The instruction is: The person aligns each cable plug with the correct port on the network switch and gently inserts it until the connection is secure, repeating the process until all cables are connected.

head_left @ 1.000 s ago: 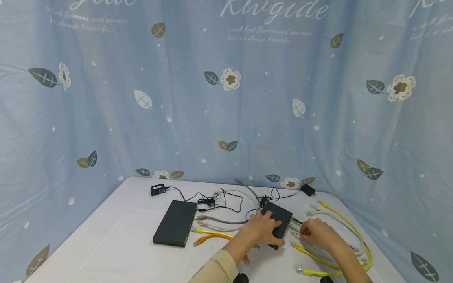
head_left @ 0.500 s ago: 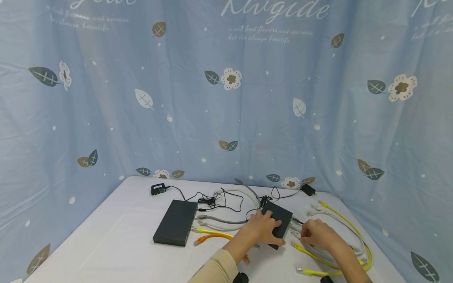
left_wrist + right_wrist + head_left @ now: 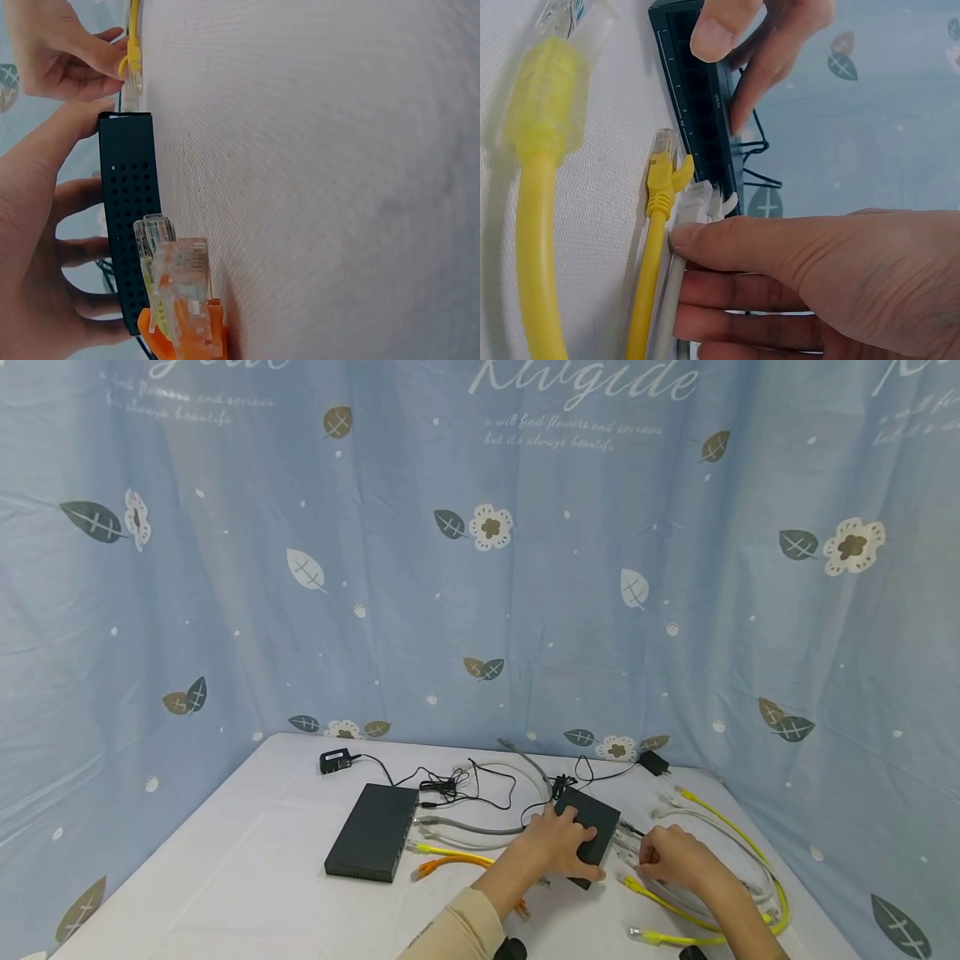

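My left hand lies over a black network switch, fingers spread on its top and thumb over the edge with the ports. In the right wrist view that thumb covers some ports of the switch. My right hand pinches a dark grey network cable at the switch's right side; its plug sits at the far ports, partly hidden. Whether it is fully seated I cannot tell. Beside the right thumb lie a white network cable and a yellow network cable, both outside the ports.
A second black network switch lies to the left. Grey, white, yellow and orange cable ends lie between the switches. Looped yellow cables surround the right hand. Power adapters with black leads lie at the back, before a curtain.
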A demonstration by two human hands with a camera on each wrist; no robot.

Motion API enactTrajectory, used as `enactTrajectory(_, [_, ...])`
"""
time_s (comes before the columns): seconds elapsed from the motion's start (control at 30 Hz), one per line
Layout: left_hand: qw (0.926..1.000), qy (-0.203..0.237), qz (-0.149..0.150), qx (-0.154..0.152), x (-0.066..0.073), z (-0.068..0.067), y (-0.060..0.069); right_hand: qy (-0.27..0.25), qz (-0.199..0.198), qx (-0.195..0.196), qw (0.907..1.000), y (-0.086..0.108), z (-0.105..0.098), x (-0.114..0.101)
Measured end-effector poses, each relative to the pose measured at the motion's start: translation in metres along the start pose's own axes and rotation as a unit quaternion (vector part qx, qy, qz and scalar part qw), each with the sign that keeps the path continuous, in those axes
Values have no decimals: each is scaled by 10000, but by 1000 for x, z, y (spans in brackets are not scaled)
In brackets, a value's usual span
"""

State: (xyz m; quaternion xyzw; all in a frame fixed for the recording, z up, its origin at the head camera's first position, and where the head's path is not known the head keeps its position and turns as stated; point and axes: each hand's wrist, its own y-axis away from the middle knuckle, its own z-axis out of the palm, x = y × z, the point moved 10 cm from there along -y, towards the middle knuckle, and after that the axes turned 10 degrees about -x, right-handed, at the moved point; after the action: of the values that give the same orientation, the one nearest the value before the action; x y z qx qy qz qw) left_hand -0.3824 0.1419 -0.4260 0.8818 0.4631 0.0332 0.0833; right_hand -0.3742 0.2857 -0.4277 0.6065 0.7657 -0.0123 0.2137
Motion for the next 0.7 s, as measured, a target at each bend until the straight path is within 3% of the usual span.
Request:
enactTrajectory(0.33, [9999,-100,-6,45,1,0,-1,51,-120,-52,9999,1,0,-1])
enactTrajectory(0.7, [9999,-141,10,67,1,0,0,42,-79,203,9998,2,-5,-1])
